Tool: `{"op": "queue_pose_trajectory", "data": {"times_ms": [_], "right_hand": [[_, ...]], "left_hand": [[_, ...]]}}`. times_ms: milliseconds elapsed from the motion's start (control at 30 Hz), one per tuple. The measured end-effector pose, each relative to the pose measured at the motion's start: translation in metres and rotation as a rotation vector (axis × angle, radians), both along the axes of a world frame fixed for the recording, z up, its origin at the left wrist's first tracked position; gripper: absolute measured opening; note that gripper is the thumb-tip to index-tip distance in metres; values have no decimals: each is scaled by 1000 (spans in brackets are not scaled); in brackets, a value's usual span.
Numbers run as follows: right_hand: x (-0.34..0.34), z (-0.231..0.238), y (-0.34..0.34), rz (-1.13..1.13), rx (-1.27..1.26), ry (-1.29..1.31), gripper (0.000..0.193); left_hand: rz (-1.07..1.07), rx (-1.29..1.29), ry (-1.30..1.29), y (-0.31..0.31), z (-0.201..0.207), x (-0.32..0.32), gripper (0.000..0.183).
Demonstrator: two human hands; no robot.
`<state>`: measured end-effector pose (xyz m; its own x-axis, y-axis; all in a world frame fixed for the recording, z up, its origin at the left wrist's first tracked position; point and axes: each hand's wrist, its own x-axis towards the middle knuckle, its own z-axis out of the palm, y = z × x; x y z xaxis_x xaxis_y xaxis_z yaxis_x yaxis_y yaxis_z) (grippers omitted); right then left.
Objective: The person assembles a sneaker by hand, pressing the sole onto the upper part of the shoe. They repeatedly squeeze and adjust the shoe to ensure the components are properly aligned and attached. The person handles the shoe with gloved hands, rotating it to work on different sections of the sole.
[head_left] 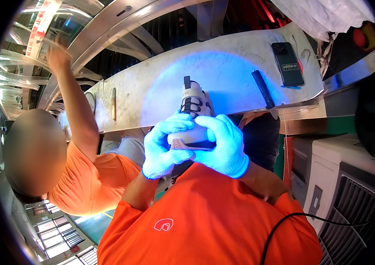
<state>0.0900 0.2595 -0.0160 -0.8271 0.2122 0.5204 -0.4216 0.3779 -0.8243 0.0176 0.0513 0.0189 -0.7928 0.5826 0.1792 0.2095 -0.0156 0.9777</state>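
A light-coloured shoe (195,96) with black straps or laces and a black pull tab points its toe end at my body. My left hand (165,141), in a knitted glove, grips its left side near the toe. On the opposite side my right hand (226,143), gloved the same way, is closed around the toe end. Both thumbs meet low at the front of the sole. A round patch of blue light falls on the shoe, the gloves and the worktable (130,95) behind them.
On the table to the right lie a dark-handled knife-like tool (264,90) and a phone (287,64). A thin brass-coloured tool (114,104) lies at left. A co-worker in an orange shirt (85,181) reaches up on my left. A white machine with a grille (329,168) stands at right.
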Motion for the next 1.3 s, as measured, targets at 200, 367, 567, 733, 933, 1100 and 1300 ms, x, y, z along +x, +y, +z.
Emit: {"op": "queue_pose_trajectory", "data": {"times_ms": [200,367,567,733,933,1100,1300], "right_hand": [[-10,-13,-4,-55,17,94,80],[-15,-18,-11,-77,39,146,80],[-21,-16,-30,-53,57,137,76],[-21,-17,-38,-20,16,113,74],[-3,-53,-35,-21,-151,-40,78],[1,-49,-37,79,-297,-23,70],[-10,-52,-35,30,-208,63,67]], "left_hand": [[11,-3,-42,-3,0,-2,65],[51,2,-112,-5,2,0,59],[98,-141,-180,0,38,7,49],[116,-215,-111,-14,30,-1,51],[218,-71,-239,-17,25,-10,52],[175,-125,-186,-17,28,-13,48],[158,-139,-201,-21,29,-17,46]]}}
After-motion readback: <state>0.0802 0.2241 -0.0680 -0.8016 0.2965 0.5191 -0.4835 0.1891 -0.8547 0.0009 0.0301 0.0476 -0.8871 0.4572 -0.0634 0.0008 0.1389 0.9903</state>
